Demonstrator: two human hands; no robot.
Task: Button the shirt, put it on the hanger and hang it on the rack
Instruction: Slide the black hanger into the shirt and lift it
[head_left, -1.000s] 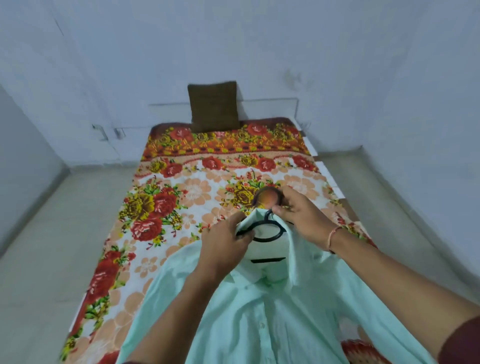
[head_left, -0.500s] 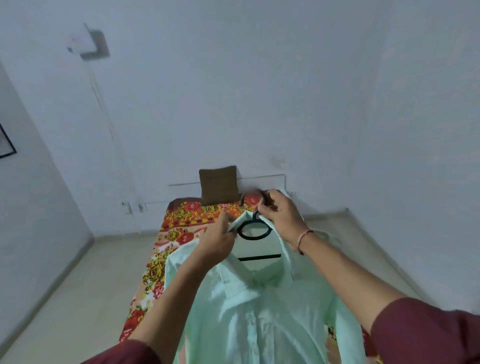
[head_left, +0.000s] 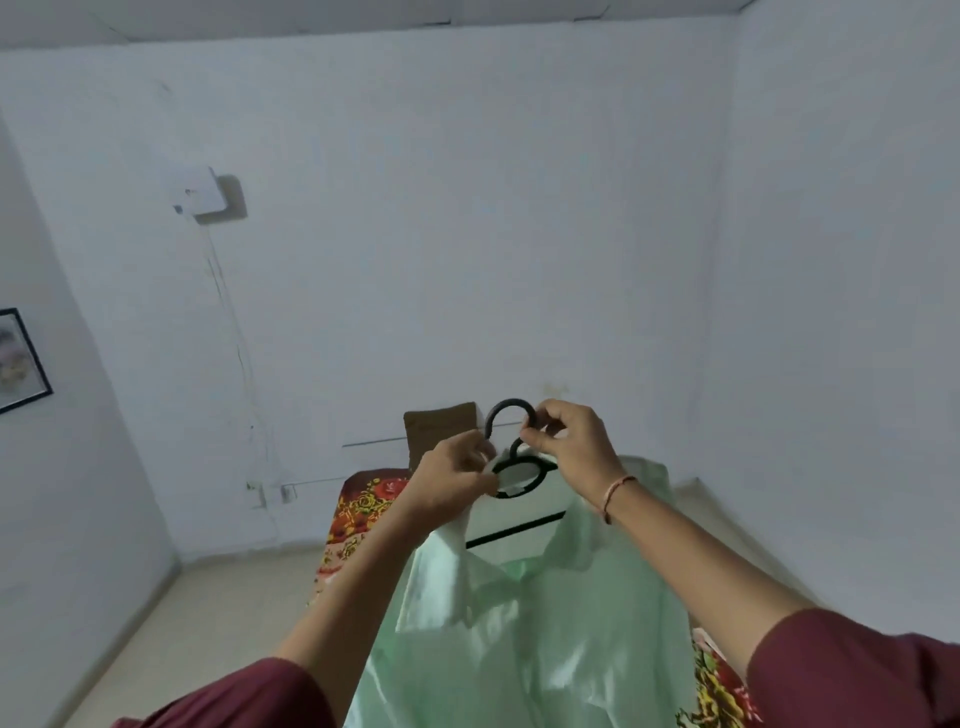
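Note:
A pale mint-green shirt hangs on a black hanger, lifted in front of me above the bed. The hanger's black hook curves up between my hands. My right hand pinches the hook at its base. My left hand grips the shirt's collar and the hanger's ring on the left side. The collar stands open around the hanger's bar. No rack is in view.
A bed with a red and orange floral sheet lies below, with a brown pillow against the white wall. A white box with a cable is mounted on the wall. A framed picture hangs at left. Bare floor lies left of the bed.
Both hands have raised the shirt and hanger off the bed, and my view has tilted up toward the wall. The right hand has shifted onto the hook.

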